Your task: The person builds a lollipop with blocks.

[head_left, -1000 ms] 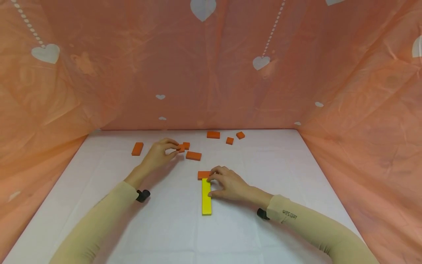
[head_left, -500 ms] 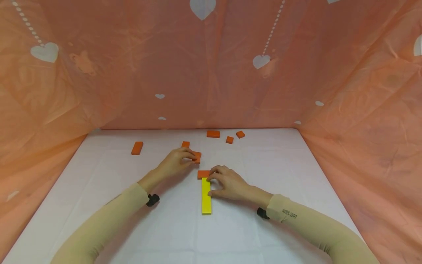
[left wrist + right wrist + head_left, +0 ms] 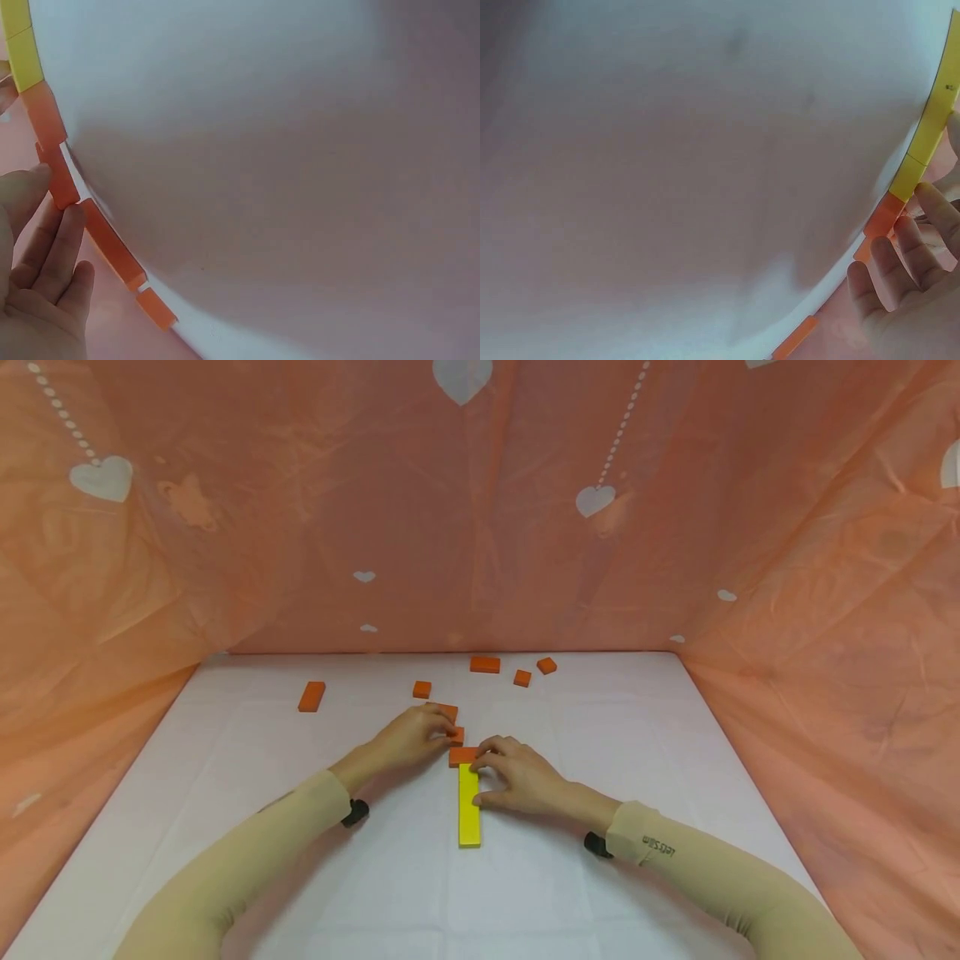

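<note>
Cloth [image 3: 487, 543] in peachy orange, printed with pale hearts, rises behind and along both sides of a white tabletop [image 3: 637, 760]. A beige left sleeve [image 3: 232, 864] and a matching right sleeve [image 3: 712, 864], the latter with dark lettering, reach in from the near corners. The left hand [image 3: 405, 742] pinches a small orange block [image 3: 457, 737] between thumb and fingers; the right hand [image 3: 528, 779] is relaxed, its fingertips and thumb resting against the right edge of a yellow strip [image 3: 469, 818]. That strip lies flat mid-tabletop, pointing away from the person, with a seam near its far end in the right wrist view. Black wrist cameras show below both cuffs. An orange crosspiece [image 3: 459, 757] lies across the strip's far end, just short of the pinched block; whether those two touch I cannot tell. Past the left hand's fingers sits a partly hidden oblong block [image 3: 448, 711], with another [image 3: 312, 697] well to the left and one [image 3: 485, 665] near the far edge. Smallest are three loose squarish pieces [image 3: 422, 690], one left of centre and two near each other at the far right.
</note>
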Motion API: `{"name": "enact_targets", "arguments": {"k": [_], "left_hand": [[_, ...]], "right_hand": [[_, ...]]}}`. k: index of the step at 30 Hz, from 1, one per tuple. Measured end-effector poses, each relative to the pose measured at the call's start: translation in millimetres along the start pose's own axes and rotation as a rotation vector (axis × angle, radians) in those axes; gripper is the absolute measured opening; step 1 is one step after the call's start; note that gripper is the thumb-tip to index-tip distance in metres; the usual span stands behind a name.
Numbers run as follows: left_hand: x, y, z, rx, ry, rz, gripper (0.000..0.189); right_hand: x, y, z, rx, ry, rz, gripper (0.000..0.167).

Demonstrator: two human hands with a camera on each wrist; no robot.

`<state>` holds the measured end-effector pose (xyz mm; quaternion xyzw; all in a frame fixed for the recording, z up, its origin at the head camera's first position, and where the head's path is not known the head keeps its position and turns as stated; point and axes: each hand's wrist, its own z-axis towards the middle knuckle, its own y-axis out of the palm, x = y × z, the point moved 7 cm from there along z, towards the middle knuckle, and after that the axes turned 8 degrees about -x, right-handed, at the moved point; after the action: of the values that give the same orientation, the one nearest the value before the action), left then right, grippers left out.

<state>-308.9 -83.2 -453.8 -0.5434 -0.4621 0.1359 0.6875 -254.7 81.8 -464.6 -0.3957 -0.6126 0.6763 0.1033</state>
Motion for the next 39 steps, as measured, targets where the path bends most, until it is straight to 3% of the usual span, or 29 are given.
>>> {"name": "enact_targets", "arguments": {"k": [15,39], "left_hand": [[1.3,2.7,1.2,-0.045,0.029,-0.001,0.021],[-0.7,6.2,2.8,-0.025,0.093,-0.044,0.021]], "right_hand": [[0.2,0.8,-0.9,-0.014,0.015,-0.006,0.045],[-0.2,0.4,-1.3,-0.008,0.017,0.015,0.043]]}}
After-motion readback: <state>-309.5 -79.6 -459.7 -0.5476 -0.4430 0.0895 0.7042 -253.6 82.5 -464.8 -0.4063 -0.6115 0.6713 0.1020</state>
